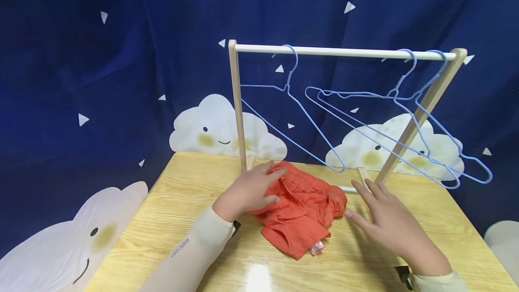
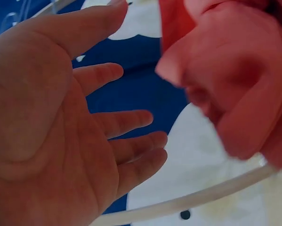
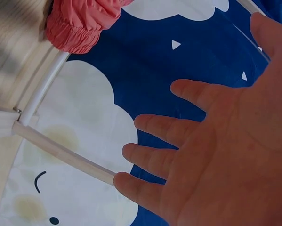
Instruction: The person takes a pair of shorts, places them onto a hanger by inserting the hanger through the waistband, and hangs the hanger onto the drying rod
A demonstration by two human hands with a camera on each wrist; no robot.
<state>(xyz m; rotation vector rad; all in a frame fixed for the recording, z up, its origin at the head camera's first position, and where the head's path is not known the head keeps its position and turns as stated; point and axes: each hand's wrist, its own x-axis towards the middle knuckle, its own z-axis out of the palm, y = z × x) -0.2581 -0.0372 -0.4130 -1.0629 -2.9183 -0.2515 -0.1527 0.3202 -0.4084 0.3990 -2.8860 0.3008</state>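
A crumpled pair of red-orange shorts (image 1: 298,211) with a gathered elastic waistband lies on the wooden table. A small pale tag (image 1: 316,248) pokes out at the near edge. My left hand (image 1: 252,190) is at the left side of the shorts, fingers spread and loosely extended; in the left wrist view a gap separates it from the cloth (image 2: 244,80). To the right of the shorts hovers my right hand (image 1: 391,224), palm bare and fingers extended. The right wrist view shows the gathered cloth edge (image 3: 77,33) apart from these fingers. Neither hand holds anything.
Behind the shorts stands a small clothes rack with a white rail (image 1: 344,52) and wooden posts (image 1: 238,111). One blue wire hanger (image 1: 288,86) hangs left of centre; two more (image 1: 396,92) hang at the right, overlapping. A dark blue curtain (image 1: 101,57) with clouds backs the table (image 1: 170,220).
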